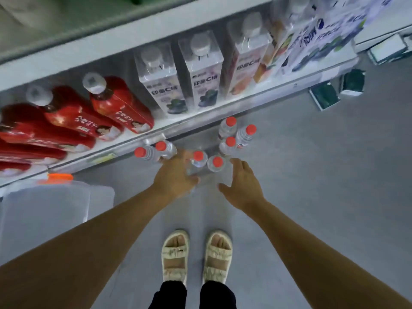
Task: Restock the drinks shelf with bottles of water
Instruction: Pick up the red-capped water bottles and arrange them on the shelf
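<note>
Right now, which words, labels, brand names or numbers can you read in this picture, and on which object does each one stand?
"C": the only character I can read with confidence, among blurred Chinese characters on the square white-capped bottles on the shelf.
Red-labelled bottles: white characters, too blurred to read.
Blue and white packs at upper right: print too blurred.
Red-capped water bottles on the floor: labels too small to read.

Shop: stocked drinks shelf (pixel 200 121)
</note>
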The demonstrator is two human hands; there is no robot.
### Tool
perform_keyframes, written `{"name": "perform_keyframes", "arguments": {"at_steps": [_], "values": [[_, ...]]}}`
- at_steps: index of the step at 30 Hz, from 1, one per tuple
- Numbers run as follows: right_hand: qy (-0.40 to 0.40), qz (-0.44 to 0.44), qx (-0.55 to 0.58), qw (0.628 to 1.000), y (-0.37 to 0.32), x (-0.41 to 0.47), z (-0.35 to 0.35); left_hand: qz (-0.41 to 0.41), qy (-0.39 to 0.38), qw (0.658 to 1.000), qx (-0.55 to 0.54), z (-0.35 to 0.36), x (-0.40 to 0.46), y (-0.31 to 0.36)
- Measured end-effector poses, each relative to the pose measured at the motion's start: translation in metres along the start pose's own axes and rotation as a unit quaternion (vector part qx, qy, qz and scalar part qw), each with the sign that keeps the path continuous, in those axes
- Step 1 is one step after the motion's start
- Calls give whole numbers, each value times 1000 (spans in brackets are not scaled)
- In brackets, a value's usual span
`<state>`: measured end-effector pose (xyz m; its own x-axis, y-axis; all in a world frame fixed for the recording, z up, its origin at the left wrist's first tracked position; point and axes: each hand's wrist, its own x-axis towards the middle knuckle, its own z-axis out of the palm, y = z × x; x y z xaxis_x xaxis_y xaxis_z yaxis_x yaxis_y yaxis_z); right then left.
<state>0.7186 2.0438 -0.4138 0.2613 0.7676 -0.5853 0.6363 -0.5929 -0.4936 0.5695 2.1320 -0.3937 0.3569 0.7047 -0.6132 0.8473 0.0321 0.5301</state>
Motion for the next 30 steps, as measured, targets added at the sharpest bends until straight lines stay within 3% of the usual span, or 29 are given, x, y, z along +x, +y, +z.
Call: {"name": "perform_keyframes", "arguments": {"at_steps": [17, 23, 30], "values": [[118, 9, 119, 986, 71, 129, 132, -8, 42, 999, 2, 82, 101, -95], [153, -6, 195, 969, 75, 133, 135, -1, 41, 999, 4, 77, 103, -99], [120, 13, 216, 969, 62, 95, 92, 8, 48, 999, 9, 50, 78, -77]]}}
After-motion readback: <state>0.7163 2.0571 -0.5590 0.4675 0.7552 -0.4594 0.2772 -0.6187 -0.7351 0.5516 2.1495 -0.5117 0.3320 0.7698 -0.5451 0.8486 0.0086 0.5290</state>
